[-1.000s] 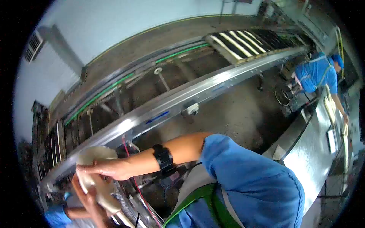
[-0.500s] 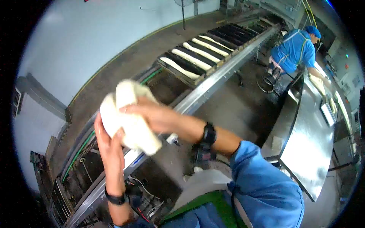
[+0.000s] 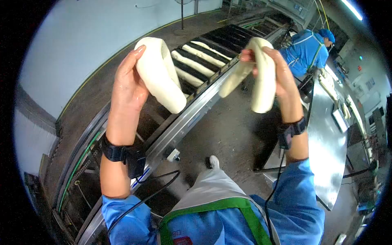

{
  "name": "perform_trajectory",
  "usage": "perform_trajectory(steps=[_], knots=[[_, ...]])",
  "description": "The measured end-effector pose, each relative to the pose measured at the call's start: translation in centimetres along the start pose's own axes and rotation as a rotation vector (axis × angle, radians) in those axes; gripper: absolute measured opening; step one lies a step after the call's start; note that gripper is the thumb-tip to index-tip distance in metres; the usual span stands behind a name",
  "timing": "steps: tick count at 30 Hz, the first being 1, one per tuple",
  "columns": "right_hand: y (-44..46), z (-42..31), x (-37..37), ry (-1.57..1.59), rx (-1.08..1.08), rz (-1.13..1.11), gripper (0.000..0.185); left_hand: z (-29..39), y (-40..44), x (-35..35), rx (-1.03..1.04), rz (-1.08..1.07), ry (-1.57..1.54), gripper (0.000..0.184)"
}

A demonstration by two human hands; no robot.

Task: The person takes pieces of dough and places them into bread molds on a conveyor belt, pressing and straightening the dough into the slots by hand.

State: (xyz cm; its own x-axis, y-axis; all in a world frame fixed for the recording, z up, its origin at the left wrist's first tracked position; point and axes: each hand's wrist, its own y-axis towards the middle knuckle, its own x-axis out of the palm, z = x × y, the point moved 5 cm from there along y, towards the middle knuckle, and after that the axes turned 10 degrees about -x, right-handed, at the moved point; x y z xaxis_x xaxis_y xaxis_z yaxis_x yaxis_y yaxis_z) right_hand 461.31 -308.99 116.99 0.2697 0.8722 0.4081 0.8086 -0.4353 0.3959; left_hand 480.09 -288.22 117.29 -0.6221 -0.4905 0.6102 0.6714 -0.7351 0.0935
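Observation:
My left hand (image 3: 128, 87) is closed on a pale length of dough (image 3: 157, 75) that hangs folded over, bent at the top. My right hand (image 3: 284, 75) grips a second length of dough (image 3: 264, 81), draped over the fingers with its two ends hanging apart. Both pieces are held up in the air, well separated from each other. Beyond and between them, several long dough strips (image 3: 195, 63) lie in the dark grooves of a tray (image 3: 226, 38) on the conveyor.
The conveyor's metal rail (image 3: 196, 108) runs diagonally past my left side. To the right stands a steel table (image 3: 328, 139) with dough and a metal pan (image 3: 339, 115) on it. A co-worker (image 3: 306, 51) in blue leans over its far end. A cable hangs from each wrist strap.
The dough was bunched together between both hands at the left. Now my hands are apart, each with its own piece, the right one having moved far to the right.

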Motion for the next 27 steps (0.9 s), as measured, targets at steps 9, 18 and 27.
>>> perform_trajectory(steps=[9, 18, 27], knots=[[10.3, 2.3, -17.6, -0.09, 0.279, 0.22, 0.035, -4.5, 16.0, -0.3, -0.02, 0.124, -0.09, 0.026], [27.1, 3.9, -25.8, 0.045, 0.259, -0.034, 0.033, -5.9, 31.4, 4.0, 0.183, 0.115, -0.192, 0.022], [31.4, 21.9, -38.5, -0.98, 0.713, -0.279, 0.049, -33.6, 38.3, -3.6, -0.366, 0.429, -0.254, 0.053]])
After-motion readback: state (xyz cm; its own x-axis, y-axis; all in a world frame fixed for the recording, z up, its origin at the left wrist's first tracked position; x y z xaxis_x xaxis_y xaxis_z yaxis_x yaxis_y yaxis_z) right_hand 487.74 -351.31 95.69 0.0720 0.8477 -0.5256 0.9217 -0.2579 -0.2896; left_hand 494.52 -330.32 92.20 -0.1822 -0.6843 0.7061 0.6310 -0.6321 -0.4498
